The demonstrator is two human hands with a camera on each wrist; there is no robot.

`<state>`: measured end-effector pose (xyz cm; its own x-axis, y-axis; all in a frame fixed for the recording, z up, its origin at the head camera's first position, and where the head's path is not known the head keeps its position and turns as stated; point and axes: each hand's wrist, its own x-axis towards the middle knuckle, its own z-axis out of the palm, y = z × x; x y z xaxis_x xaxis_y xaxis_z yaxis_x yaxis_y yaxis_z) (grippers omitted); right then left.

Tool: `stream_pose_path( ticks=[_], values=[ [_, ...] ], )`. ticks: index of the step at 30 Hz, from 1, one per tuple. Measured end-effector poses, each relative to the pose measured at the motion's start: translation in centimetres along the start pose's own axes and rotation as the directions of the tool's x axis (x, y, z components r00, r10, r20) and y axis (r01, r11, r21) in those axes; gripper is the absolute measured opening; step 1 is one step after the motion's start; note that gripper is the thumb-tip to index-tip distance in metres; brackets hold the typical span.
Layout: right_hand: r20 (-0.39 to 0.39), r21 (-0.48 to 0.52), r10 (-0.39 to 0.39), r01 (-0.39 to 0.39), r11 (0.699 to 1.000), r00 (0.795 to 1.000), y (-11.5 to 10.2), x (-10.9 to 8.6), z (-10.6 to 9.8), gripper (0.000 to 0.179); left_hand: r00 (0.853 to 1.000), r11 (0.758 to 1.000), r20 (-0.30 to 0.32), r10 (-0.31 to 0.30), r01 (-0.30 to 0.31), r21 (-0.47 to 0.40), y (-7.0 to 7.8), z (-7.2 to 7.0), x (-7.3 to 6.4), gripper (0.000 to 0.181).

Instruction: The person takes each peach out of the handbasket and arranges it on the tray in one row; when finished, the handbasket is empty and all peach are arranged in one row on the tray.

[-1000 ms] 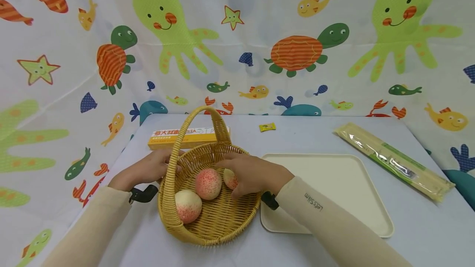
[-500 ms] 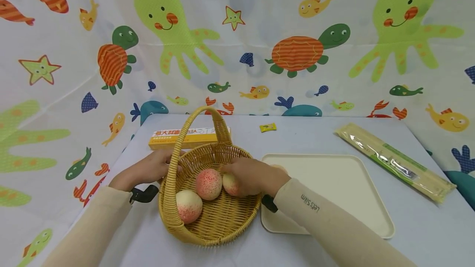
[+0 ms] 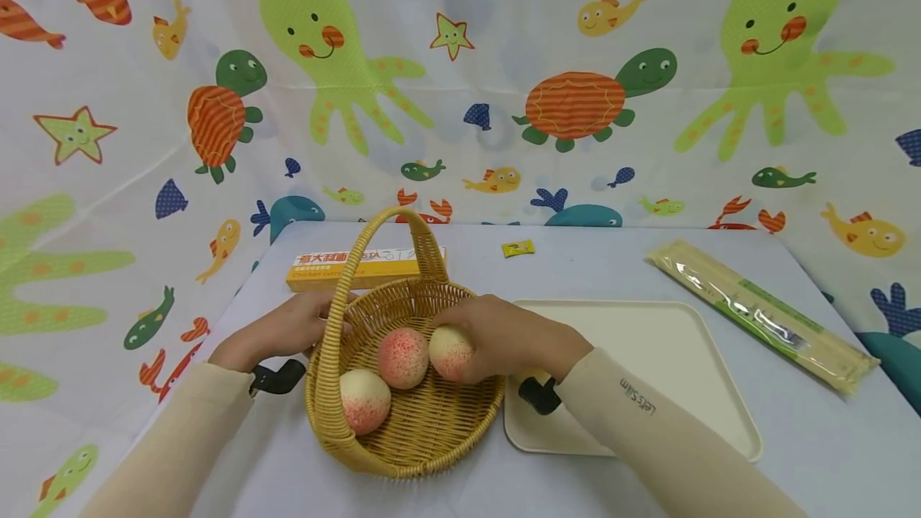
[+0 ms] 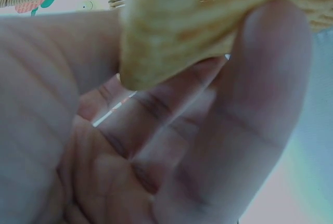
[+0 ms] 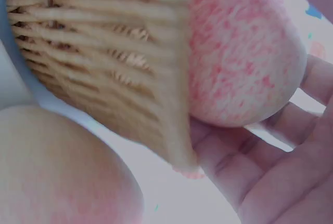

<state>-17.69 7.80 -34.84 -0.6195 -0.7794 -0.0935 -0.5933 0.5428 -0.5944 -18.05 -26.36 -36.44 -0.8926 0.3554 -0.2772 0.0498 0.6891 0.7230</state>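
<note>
A wicker basket (image 3: 432, 438) with a tall handle stands in the middle of the table. My left hand (image 3: 298, 326) grips its left rim; in the left wrist view the thumb (image 4: 265, 78) lies against the woven edge. Inside the basket's right side, my right hand (image 3: 511, 334) holds a peach (image 3: 450, 354), pale with red speckles, close to the rim. Two more peaches stay in the basket: a redder one (image 3: 403, 358) in the middle and a paler one (image 3: 365, 400) at front left. Another peach (image 5: 62, 167) sits outside the basket, mostly hidden under my right wrist in the head view.
A cream tray (image 3: 662, 374) lies right of the basket, beneath my right forearm. Behind the basket is a yellow and white pasta box (image 3: 360, 268). A small yellow packet (image 3: 518, 248) lies at the back, and a long noodle pack (image 3: 763, 314) at far right.
My right hand has closed its fingers round the right-hand peach and drawn slightly back to the right. My left hand stays on the rim.
</note>
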Motion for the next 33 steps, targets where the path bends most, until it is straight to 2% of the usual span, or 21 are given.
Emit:
stream_pose_path(
  ticks=[5, 13, 20, 27, 30, 33],
  values=[
    [-0.086, 0.120, 0.009, 0.001, 0.993, 0.996, 0.8, -1.5, -1.2, 0.055, 1.000, 1.000, -0.010, 0.004, -0.004, 0.022, -0.1, 0.0, 0.0, 0.052],
    [-0.209, 0.271, 0.134, -0.074, 0.960, 0.969, 3.0, -4.4, -2.2, 0.063, 1.000, 1.000, -0.012, 0.016, -0.015, 0.027, -0.2, 0.0, 0.1, 0.050],
    [-0.268, 0.369, 0.221, -0.112, 0.923, 0.938, 5.6, -7.4, -2.3, 0.062, 1.000, 1.000, -0.014, 0.016, -0.016, 0.025, -0.2, 0.1, 0.1, 0.052],
    [-0.292, 0.513, 0.302, -0.118, 0.850, 0.908, 7.5, -9.9, -1.9, 0.062, 1.000, 1.000, -0.010, 0.011, -0.011, 0.013, -0.3, 0.1, 0.1, 0.049],
    [-0.313, 0.535, 0.332, -0.124, 0.836, 0.890, 8.1, -10.9, -1.7, 0.063, 1.000, 1.000, -0.009, 0.020, -0.019, 0.021, -0.2, 0.1, 0.0, 0.050],
    [-0.332, 0.536, 0.345, -0.125, 0.835, 0.878, 8.6, -11.6, -1.4, 0.064, 1.000, 1.000, -0.016, 0.017, -0.016, 0.026, -0.1, 0.1, 0.0, 0.052]
  ],
)
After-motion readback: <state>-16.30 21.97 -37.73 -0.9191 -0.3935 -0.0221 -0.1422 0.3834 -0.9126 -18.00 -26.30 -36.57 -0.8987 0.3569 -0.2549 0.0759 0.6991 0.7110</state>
